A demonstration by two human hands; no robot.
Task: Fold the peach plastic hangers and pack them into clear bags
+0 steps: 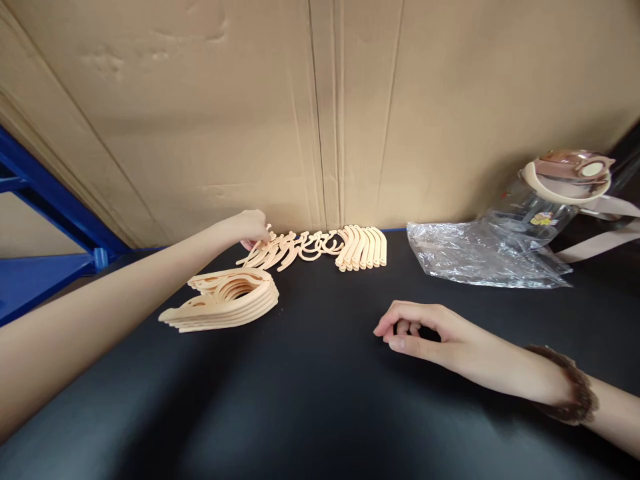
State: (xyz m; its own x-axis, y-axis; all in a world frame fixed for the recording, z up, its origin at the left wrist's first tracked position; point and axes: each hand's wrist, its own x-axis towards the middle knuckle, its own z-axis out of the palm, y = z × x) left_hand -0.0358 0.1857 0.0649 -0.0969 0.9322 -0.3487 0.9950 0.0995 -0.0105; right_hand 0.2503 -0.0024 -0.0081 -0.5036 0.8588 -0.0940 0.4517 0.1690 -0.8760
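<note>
My left hand [249, 229] reaches to the far side of the black table [320, 400], its fingers closed on one of the peach plastic hanger pieces [273, 250] in a row against the cardboard wall. More of these pieces [361, 247] lie fanned out to the right. A neat stack of peach hangers [226, 301] sits nearer me, just below my left forearm. My right hand [425, 333] rests on the table at the right, fingers loosely curled under, with nothing visible in it. A brown hair tie rings my right wrist.
A crumpled clear plastic bag [480, 257] lies at the back right. A clear water bottle [550, 200] with a beige lid and strap leans behind it. A cardboard wall [320, 107] closes the back; a blue metal frame [45, 200] stands at the left.
</note>
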